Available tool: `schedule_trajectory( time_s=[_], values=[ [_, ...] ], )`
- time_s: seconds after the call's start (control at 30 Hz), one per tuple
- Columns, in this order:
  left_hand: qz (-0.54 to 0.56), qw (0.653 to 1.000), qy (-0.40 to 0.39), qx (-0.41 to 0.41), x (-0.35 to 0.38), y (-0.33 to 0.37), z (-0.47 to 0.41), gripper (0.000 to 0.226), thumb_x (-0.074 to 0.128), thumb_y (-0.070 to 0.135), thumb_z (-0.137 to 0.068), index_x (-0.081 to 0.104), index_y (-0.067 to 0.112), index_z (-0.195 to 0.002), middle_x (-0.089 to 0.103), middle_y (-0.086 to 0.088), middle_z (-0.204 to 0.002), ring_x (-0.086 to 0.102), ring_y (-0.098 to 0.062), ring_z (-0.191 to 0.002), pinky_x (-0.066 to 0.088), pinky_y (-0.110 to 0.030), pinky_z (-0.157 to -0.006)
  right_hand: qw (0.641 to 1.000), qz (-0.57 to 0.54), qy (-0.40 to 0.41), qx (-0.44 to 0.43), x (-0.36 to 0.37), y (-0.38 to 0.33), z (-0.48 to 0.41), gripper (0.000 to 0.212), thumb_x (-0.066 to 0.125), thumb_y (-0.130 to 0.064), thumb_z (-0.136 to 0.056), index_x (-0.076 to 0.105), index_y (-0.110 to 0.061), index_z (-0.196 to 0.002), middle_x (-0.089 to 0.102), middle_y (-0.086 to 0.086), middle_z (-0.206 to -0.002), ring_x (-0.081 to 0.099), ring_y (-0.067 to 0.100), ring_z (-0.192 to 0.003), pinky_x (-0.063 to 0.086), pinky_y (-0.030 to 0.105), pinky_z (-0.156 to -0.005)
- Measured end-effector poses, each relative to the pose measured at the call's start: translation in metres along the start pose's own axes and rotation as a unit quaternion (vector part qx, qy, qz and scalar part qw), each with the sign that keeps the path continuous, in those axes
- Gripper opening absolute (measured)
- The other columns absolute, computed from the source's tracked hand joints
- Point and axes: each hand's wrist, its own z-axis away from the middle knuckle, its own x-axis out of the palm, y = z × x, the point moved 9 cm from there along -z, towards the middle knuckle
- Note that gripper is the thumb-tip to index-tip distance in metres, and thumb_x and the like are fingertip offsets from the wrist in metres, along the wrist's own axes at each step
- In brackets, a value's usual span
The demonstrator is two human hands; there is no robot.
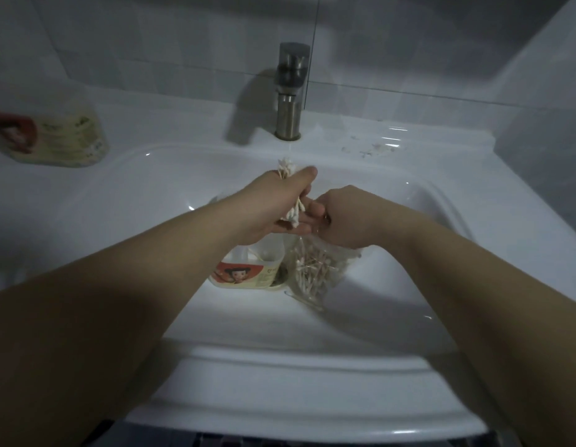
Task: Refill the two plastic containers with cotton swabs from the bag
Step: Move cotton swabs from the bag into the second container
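White cotton swabs (pixel 288 168), a bundle, gripped in the left hand (pixel 277 204) above the labelled container (pixel 244 269) in the sink (pixel 393 285). And the right hand (pixel 341 217) grips the clear bag (pixel 315 269) beside it.

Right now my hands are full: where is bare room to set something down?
Free: white counter between lying labelled plastic container and steel tap; basin floor nearest you. Crowded: basin middle, with second container and clear swab bag.

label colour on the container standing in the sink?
Red-orange with a cartoon figure, on the front of the clear plastic container. Shows in the head view.
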Motion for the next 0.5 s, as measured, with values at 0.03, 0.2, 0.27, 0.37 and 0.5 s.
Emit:
schedule_trajectory(
  time_s=[0.03,0.2,0.27,0.37,0.5],
  values=[
    [-0.044,0.999,0.001,-0.002,-0.001,-0.002,0.0,0.035,0.052,0.043,-0.104,0.055,0.013,-0.086,0.078,-0.013,-0.088,0.077,-0.029,-0.087,0.063,-0.045,-0.085,1.0,-0.008,0.012,0.002,-0.003,0.002,0.0,0.014,0.057,-0.024,-0.092,0.063,-0.021,-0.08,0.066,0.001,-0.078,0.065,0.023,-0.078,0.054,0.033,-0.071],
    [-0.145,0.989,0.019,-0.004,-0.004,-0.006,-0.003,0.034,0.054,0.04,-0.102,0.061,0.013,-0.083,0.074,-0.007,-0.073,0.071,-0.019,-0.062,0.063,-0.047,-0.081,0.997,-0.05,0.048,0.018,-0.014,0.011,0.002,0.014,0.066,-0.023,-0.085,0.077,-0.02,-0.093,0.073,0.002,-0.085,0.066,0.019,-0.079,0.056,0.03,-0.07],
    [-0.147,0.989,0.019,-0.007,-0.004,-0.008,-0.004,0.034,0.054,0.039,-0.102,0.06,0.014,-0.079,0.069,-0.003,-0.063,0.067,-0.018,-0.057,0.063,-0.049,-0.082,0.997,-0.058,0.05,0.017,-0.013,0.011,0.001,0.015,0.066,-0.025,-0.085,0.079,-0.025,-0.093,0.072,-0.001,-0.082,0.065,0.016,-0.076,0.051,0.026,-0.065],
    [-0.153,0.988,0.024,-0.01,-0.006,-0.01,-0.005,0.034,0.056,0.039,-0.101,0.062,0.013,-0.08,0.068,-0.003,-0.063,0.068,-0.019,-0.058,0.063,-0.049,-0.081,0.996,-0.076,0.054,0.015,-0.014,0.011,0.001,0.014,0.067,-0.027,-0.086,0.08,-0.023,-0.089,0.068,-0.002,-0.072,0.062,0.012,-0.069,0.044,0.024,-0.057],
    [-0.158,0.986,0.044,0.001,-0.01,-0.006,-0.005,0.034,0.056,0.039,-0.1,0.068,0.009,-0.09,0.075,-0.01,-0.079,0.075,-0.026,-0.07,0.064,-0.049,-0.076,0.99,-0.103,0.092,0.017,-0.026,0.016,0.003,0.015,0.068,-0.026,-0.087,0.08,-0.018,-0.091,0.068,-0.003,-0.074,0.062,0.013,-0.071,0.042,0.021,-0.056]
  ],
)
